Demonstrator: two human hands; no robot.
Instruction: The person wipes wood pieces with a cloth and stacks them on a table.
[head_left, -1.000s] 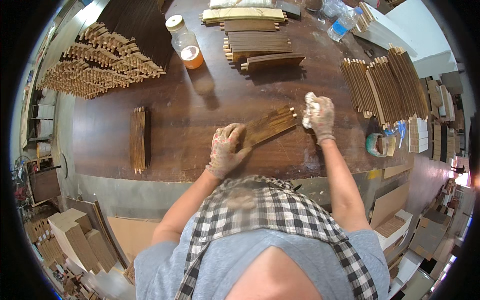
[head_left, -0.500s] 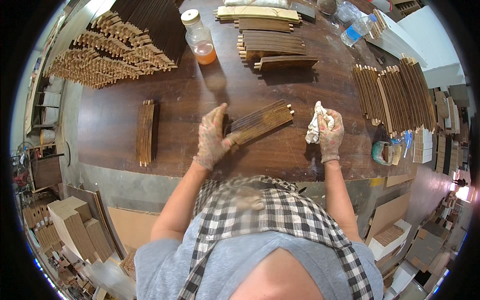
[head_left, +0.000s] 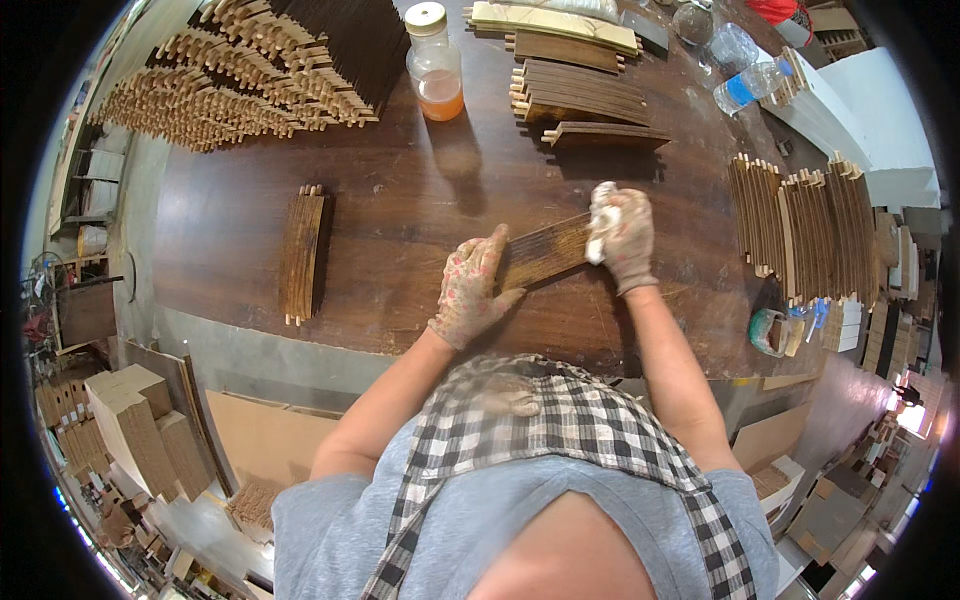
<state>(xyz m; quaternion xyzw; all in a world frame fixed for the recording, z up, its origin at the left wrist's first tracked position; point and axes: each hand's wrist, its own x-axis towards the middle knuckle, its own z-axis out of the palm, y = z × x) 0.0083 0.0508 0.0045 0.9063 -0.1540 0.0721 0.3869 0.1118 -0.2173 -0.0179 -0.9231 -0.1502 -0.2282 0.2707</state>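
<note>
A dark-stained wooden slat (head_left: 543,254) lies slanted before me, its right end higher than its left. My left hand (head_left: 474,285), in a patterned work glove, grips the slat's left end between thumb and fingers. Bunched in my gloved right hand (head_left: 627,238) is a white rag (head_left: 603,222), pressed on the slat's right end. The pegs at that end are hidden behind the rag and hand. Off to the left, a small row of dark slats (head_left: 304,256) stands with light pegs at both ends.
The brown table (head_left: 390,200) bears a big slat stack (head_left: 250,80) far left, a jar of orange liquid (head_left: 438,80), slats (head_left: 585,92) at the back and more (head_left: 805,228) at right. A water bottle (head_left: 750,86) lies back right; a cut-open container (head_left: 768,332) sits front right.
My right hand has brought the rag leftward onto the slat's right end, covering its pegs. My left hand still holds the other end. The whole view has shifted slightly.
</note>
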